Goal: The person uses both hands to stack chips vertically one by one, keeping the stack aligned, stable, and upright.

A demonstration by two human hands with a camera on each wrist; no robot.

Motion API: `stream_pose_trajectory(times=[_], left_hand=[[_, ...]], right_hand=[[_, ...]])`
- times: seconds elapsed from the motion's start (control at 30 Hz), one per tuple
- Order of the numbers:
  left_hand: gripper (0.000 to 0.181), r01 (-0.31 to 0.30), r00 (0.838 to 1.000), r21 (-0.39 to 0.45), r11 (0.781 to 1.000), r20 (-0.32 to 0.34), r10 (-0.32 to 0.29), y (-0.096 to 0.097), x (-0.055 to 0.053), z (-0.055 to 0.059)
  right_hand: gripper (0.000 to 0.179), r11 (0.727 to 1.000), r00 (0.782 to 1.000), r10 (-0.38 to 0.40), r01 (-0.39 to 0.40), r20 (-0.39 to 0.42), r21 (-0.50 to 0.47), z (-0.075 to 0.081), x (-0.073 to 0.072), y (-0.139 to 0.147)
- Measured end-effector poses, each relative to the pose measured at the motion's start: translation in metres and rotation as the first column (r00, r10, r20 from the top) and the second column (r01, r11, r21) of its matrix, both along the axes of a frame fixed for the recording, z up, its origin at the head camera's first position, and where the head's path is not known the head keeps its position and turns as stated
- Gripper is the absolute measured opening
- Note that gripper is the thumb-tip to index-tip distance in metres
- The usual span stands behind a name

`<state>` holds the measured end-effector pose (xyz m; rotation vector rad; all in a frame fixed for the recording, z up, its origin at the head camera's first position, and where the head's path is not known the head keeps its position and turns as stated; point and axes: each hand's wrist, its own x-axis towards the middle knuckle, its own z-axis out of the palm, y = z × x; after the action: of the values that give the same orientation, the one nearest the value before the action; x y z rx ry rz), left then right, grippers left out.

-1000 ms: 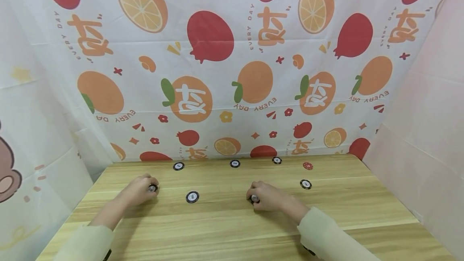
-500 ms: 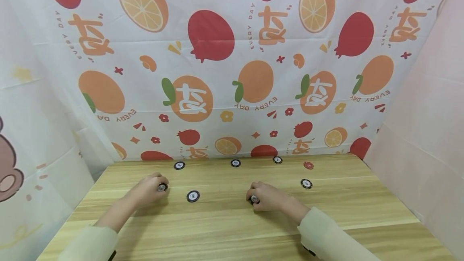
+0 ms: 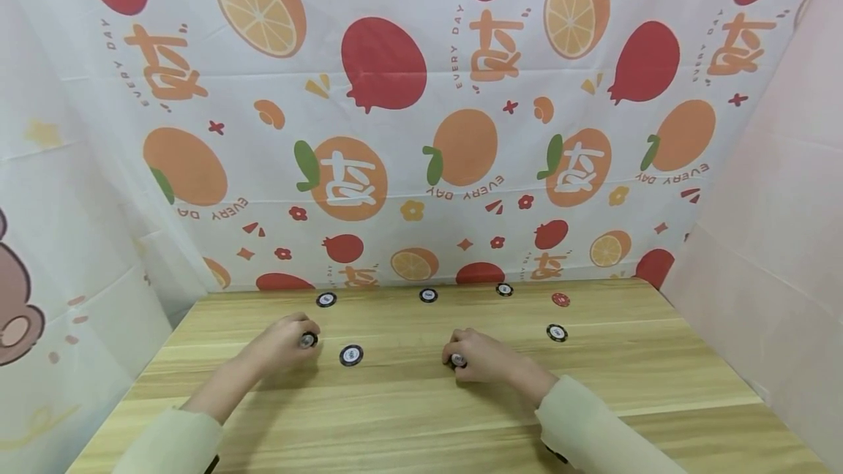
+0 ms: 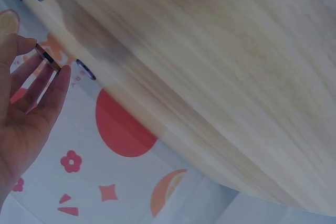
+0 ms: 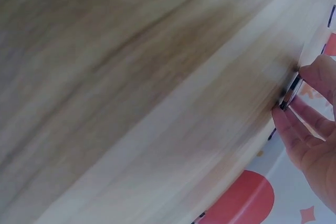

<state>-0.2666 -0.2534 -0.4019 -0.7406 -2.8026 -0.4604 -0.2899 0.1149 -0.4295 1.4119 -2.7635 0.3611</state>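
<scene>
My left hand [image 3: 286,342] pinches a black poker chip [image 3: 307,340] by its edge, over the left part of the table. In the left wrist view, thumb and fingertips grip that chip [image 4: 48,57] at opposite sides, apart from the wood. Right of centre, my right hand [image 3: 484,357] pinches another black poker chip [image 3: 457,360]; in the right wrist view this chip [image 5: 291,92] sits between thumb and fingertips, close over the tabletop. Between the hands, nearer the left one, a black poker chip [image 3: 352,355] with a white centre lies flat.
Along the back edge of the wooden table [image 3: 395,415] lie black chips at left [image 3: 326,300], middle [image 3: 429,295] and right [image 3: 504,290]. A red chip [image 3: 560,300] and a black chip [image 3: 556,333] lie at the right. A fruit-print curtain [image 3: 402,152] hangs behind.
My left hand has moved right with its chip, toward the chip lying between the hands. The right hand has shifted slightly left with its chip. The lying chips have stayed in place.
</scene>
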Motion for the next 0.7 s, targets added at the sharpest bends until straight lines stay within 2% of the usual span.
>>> stream_pose_trajectory(times=[0.4,0.7], left_hand=[[0.017,0.096,0.995,-0.006,0.995,-0.022,-0.096,0.021,0.001,0.002],[0.019,0.199,0.978,-0.046,0.979,-0.061,-0.201,0.045,0.002,0.002]], right_hand=[[0.019,1.0,1.0,0.009,-0.01,-0.027,-0.016,-0.001,-0.001,-0.006],[0.018,1.0,0.998,0.024,-0.025,-0.052,-0.006,-0.001,-0.002,-0.009]])
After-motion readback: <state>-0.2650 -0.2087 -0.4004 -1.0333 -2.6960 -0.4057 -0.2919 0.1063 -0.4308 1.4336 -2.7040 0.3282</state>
